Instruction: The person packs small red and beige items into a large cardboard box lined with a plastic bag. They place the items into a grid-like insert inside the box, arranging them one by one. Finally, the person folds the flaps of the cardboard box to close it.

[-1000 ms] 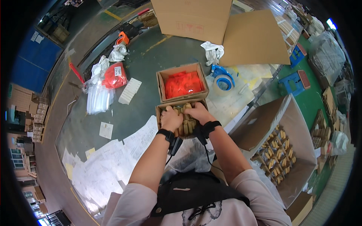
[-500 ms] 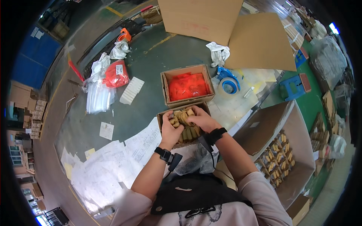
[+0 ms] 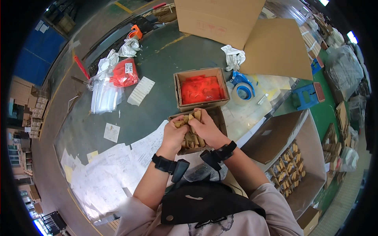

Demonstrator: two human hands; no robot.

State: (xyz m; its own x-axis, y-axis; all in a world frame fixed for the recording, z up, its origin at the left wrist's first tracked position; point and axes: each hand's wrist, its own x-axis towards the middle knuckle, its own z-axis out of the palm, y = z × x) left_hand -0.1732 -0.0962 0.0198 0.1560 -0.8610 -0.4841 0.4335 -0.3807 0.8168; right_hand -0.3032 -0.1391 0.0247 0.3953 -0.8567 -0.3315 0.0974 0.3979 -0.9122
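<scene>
A small cardboard box (image 3: 223, 125) in front of me holds several small brown paper-wrapped pieces (image 3: 191, 140). Over its far part, my left hand (image 3: 173, 135) and my right hand (image 3: 207, 129) are close together, fingers curled around a few of these pieces (image 3: 191, 117). Both hands are closed, and their fingers partly hide what they grip. Just beyond stands a second cardboard box (image 3: 178, 89) with red plastic packets (image 3: 201, 88) in it.
At right, a large open carton (image 3: 258, 137) holds rows of similar pieces in dividers. A blue tape dispenser (image 3: 243, 89) lies beside the red packets' box. Paper sheets (image 3: 106, 177) cover the near left table. Plastic bags (image 3: 104, 98) and large cardboard (image 3: 275, 47) lie farther off.
My hands have come closer together over the box, gripping a few paper-wrapped pieces. The pieces left in the box lie differently. The whole view has shifted slightly.
</scene>
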